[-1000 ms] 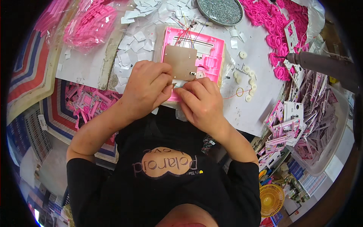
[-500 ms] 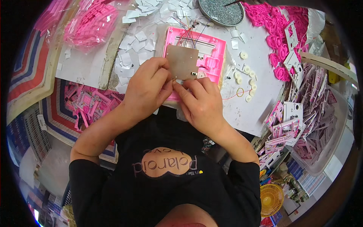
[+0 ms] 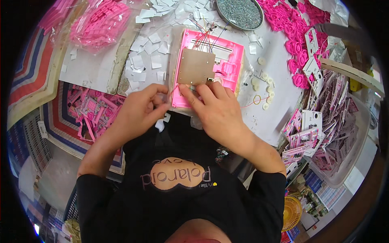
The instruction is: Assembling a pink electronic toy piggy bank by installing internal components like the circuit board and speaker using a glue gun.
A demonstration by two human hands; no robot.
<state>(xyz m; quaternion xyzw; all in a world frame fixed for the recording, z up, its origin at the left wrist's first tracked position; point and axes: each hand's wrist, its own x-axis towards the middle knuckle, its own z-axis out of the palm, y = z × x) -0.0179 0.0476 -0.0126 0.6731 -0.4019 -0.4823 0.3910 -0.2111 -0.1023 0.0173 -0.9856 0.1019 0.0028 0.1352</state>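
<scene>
A pink plastic housing (image 3: 237, 52) lies in front of me with its inside facing up. A brown circuit board (image 3: 196, 67) sits in it, and thin coloured wires (image 3: 206, 38) run from its far side. My right hand (image 3: 221, 105) rests over the housing's near edge, its thumb and fingertips apart at the board's near edge. My left hand (image 3: 142, 109) is just left of the housing's near corner, fingers bent and thumb apart from the index finger; I see nothing held in it. A small white scrap (image 3: 160, 124) lies below that hand.
White paper squares (image 3: 156, 61) are scattered left of the housing. A round metal dish (image 3: 240, 14) of screws stands beyond. White plastic wheels (image 3: 260, 60) lie to the right, near pink ring-shaped parts (image 3: 300, 81). Printed panels (image 3: 312, 137) crowd a bin at right; pink parts (image 3: 95, 109) fill a box at left.
My left hand has moved away from the board's near edge, toward me and left, off the housing. My right hand stays at the board with its thumb stretched further left.
</scene>
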